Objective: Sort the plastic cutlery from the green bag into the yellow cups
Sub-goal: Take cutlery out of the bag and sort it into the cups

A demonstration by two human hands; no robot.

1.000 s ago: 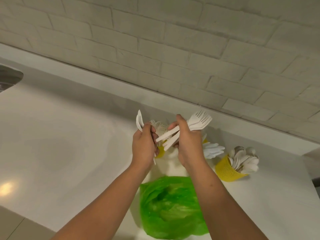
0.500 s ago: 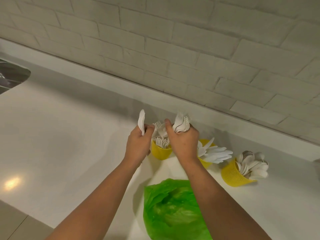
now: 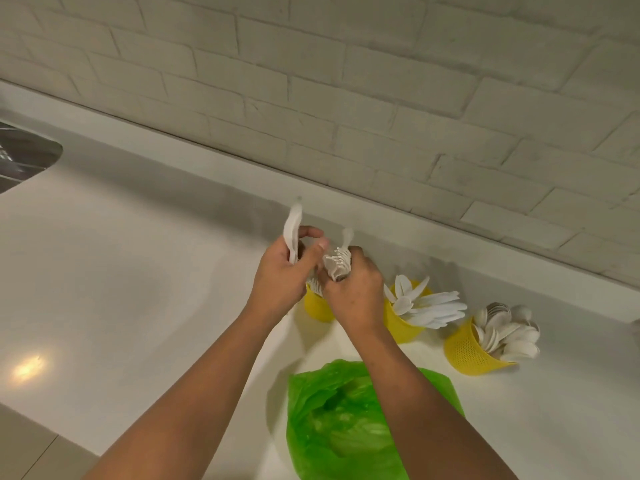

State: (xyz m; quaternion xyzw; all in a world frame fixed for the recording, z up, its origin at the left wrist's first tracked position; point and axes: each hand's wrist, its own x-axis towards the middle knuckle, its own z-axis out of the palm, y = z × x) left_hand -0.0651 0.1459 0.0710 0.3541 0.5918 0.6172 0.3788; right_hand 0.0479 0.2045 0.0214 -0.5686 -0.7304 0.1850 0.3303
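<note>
My left hand (image 3: 282, 275) grips a white plastic knife (image 3: 292, 232) that points up. My right hand (image 3: 356, 294) holds a bunch of white forks (image 3: 338, 263), tines up, right over the left yellow cup (image 3: 317, 308), which has forks in it and is mostly hidden by both hands. The middle yellow cup (image 3: 401, 325) holds knives fanning to the right. Spoons fill the right yellow mesh cup (image 3: 469, 351). The crumpled green bag (image 3: 341, 424) lies open on the counter near me, between my forearms.
The white counter (image 3: 138, 289) runs along a pale brick wall (image 3: 346, 98) with a raised ledge at its foot. A dark sink opening (image 3: 24, 161) shows at the far left. The counter's front edge is at the lower left.
My right hand has turned the forks upright and lowered them onto the left cup. The left hand keeps the knife and has stayed beside it. The view has tilted down slightly.
</note>
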